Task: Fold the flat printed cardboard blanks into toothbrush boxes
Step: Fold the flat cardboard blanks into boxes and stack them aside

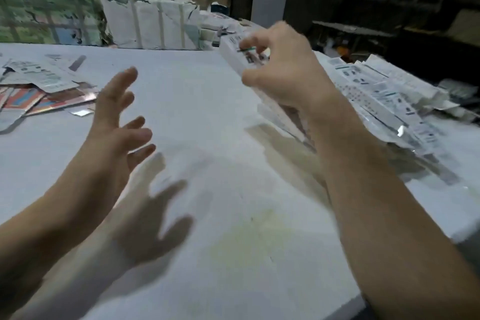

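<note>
My right hand (283, 70) is raised above the white table (202, 117) and grips a long white printed toothbrush box (235, 56) that slants from upper left down under the wrist. Its lower end is hidden behind my forearm. My left hand (118, 122) hovers over the table to the left, fingers spread and straight, holding nothing. A heap of white printed boxes and blanks (384, 101) lies at the table's right edge. The view is blurred by motion.
Loose flat blanks, some with red and blue print (39, 88), lie at the left edge of the table. Two strapped paper-wrapped bundles (153, 23) stand at the back. Beyond the table the room is dark. A yellowish stain (249, 236) marks the near tabletop.
</note>
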Tool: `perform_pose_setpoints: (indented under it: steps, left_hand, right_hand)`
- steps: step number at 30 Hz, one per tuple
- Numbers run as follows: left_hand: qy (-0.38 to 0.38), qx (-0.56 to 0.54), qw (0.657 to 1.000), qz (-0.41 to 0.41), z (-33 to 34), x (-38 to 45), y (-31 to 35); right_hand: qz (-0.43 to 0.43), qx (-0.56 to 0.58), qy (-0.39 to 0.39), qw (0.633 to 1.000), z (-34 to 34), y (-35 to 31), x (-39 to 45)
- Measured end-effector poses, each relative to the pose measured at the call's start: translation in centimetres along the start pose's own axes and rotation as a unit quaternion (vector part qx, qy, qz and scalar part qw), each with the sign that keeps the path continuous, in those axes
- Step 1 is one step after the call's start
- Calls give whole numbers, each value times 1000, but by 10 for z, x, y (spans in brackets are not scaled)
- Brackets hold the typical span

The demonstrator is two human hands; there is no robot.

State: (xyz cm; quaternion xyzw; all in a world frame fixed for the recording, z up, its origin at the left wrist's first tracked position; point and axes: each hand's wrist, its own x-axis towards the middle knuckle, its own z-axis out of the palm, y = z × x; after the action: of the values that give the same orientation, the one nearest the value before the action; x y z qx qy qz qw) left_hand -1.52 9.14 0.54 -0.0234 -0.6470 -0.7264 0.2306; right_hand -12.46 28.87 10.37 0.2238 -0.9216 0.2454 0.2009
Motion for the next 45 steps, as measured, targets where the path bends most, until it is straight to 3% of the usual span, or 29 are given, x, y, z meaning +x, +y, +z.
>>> perform_pose_setpoints:
  steps: [3, 5, 9, 14, 17, 19, 22, 25, 27, 30, 32, 35, 39, 45]
  left_hand:
    - [24, 13, 1000, 7, -11, 5, -10]
    - [21, 23, 999, 13, -21, 8, -14]
    - [9, 32, 999, 15, -33, 12, -19]
    - [-11, 80, 997, 19, -41, 13, -22]
    - [-28, 150, 988, 22, -43, 7, -21]
    - [-20, 224, 974, 32, -46, 5, -17]
    - [-19, 351, 935, 48, -52, 4, -6]
    - [-12, 470, 882, 37, -60, 7, 1]
    - [5, 602, 799, 5, -74, 14, 2]
    - [83, 735, 660, -135, -109, 19, 11]
    - [125, 748, 618, -208, -130, 18, 17]
    - [117, 761, 593, -233, -139, 18, 21]
    - [88, 776, 608, -144, -136, 19, 22]
    - [112, 778, 613, -84, -125, 20, 28]
  right_hand:
    - [129, -85, -106, 982, -4, 41, 6]
    - [169, -126, -104, 972, 0, 57, 8]
    - [175, -169, -55, 968, 10, 68, 12]
    - [167, -183, -70, 966, 20, 67, 13]
    - [111, -86, -15, 990, 26, 51, 14]
    - [47, 114, 34, 992, 36, 26, 8]
    - [35, 446, -33, 894, 52, -15, -11]
    - [47, 556, -121, 821, 68, -35, -24]
    - [36, 557, -158, 814, 78, -41, -31]
    - [10, 528, -200, 825, 89, -45, -42]
    - [-4, 511, -215, 832, 93, -47, -46]
    - [-20, 497, -215, 841, 92, -48, -50]
    - [-24, 489, -206, 847, 91, -49, -50]
    - [-17, 496, -198, 845, 91, -49, -49]
